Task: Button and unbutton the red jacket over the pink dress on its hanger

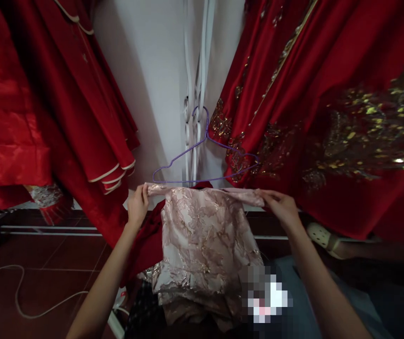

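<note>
A pale pink brocade garment (202,235) with a gold floral pattern hangs down in front of me. My left hand (137,205) pinches its top left corner. My right hand (279,205) pinches its top right edge, so the top is stretched flat between them. Just above the top edge stands a purple wire hanger (205,155), its hook pointing up; what holds it is hidden. A dark red cloth (149,240) shows behind the pink garment at the left.
Red garments (46,103) with cream trim hang at the left. Red gowns with gold embroidery (346,117) hang at the right. A white wall (159,84) lies between them. A white cable (21,292) runs over the dark red floor. A white shoe (324,238) lies at the right.
</note>
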{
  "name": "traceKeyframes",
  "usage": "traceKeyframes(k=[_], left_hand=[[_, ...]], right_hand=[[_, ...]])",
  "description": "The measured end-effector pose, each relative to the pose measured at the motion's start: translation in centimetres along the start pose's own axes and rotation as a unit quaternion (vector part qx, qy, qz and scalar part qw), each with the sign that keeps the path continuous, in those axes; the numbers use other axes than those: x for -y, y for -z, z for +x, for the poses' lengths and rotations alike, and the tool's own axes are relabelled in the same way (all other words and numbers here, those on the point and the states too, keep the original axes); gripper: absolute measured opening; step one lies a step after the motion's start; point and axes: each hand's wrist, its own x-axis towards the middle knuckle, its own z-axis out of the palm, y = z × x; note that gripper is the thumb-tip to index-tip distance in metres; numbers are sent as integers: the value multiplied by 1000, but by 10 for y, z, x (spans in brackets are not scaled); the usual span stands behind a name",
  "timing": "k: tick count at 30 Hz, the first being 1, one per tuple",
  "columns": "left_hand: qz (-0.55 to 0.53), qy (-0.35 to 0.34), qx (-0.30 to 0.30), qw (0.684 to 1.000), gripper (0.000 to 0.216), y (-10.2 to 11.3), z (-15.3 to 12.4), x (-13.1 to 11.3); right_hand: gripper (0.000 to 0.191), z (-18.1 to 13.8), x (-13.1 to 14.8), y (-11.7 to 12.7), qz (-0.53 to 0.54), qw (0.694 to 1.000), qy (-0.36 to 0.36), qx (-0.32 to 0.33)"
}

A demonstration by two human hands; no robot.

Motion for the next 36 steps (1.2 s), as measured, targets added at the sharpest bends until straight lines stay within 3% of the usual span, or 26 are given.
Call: traceKeyframes(k=[2, 4, 9, 13, 17, 23, 26, 32, 36], left_hand=[[-55, -70, -26, 996, 20, 6, -8, -14], [-87, -145, -17, 985, 15, 8, -5, -39], [-102, -337, 117, 929, 17, -13, 29, -120], [-56, -349, 202, 913, 23, -45, 39, -156], [-22, -336, 256, 906, 23, -51, 25, -154], [-71, -313, 272, 907, 28, -15, 17, -129], [-97, -316, 275, 903, 28, -7, 18, -125], [-89, -313, 255, 910, 26, -14, 16, -131], [-80, -310, 241, 916, 25, -16, 13, -131]], right_hand=[[27, -23, 4, 0, -41, 994, 57, 85], [27, -42, 19, -2, -81, 981, 127, 121], [19, -63, 84, -20, -142, 921, 309, 190], [19, -48, 112, -44, -90, 916, 325, 219], [21, -11, 94, -49, -65, 938, 309, 142], [22, 28, 35, -3, -126, 957, 252, -69], [23, 24, 27, 14, -134, 955, 252, -74], [19, 2, 47, 23, -139, 948, 283, -46], [18, -8, 51, 31, -165, 944, 281, -61]])
